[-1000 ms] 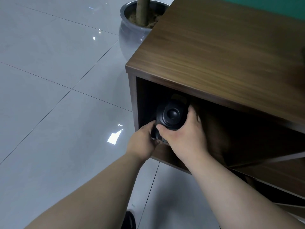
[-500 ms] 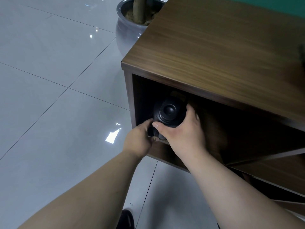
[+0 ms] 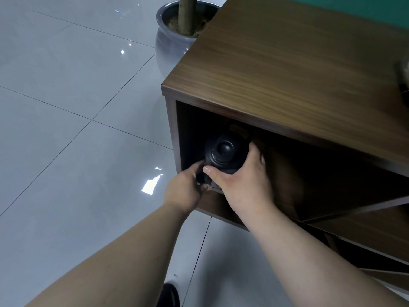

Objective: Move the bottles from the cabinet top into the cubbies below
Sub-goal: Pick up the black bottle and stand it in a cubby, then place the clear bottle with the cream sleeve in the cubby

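A black bottle (image 3: 223,152) with a round knob on its cap stands inside the leftmost cubby of the brown wooden cabinet (image 3: 276,69). My right hand (image 3: 241,180) wraps around the bottle's upper body from the right. Lower on the left, my left hand (image 3: 186,191) grips the bottle near the cubby's front edge. The bottle's lower part is hidden by both hands and shadow. A blurred dark object (image 3: 404,76) shows on the cabinet top at the right edge of the view.
A grey ceramic planter (image 3: 170,41) with a trunk stands on the floor behind the cabinet's left corner. Glossy grey floor tiles (image 3: 66,129) spread to the left. More cubbies with slanted wooden dividers (image 3: 354,211) lie to the right. A dark shoe (image 3: 169,295) shows at the bottom.
Both hands stay on the black bottle in the cubby; it has barely moved. The view has drifted slightly, and more of the planter shows.
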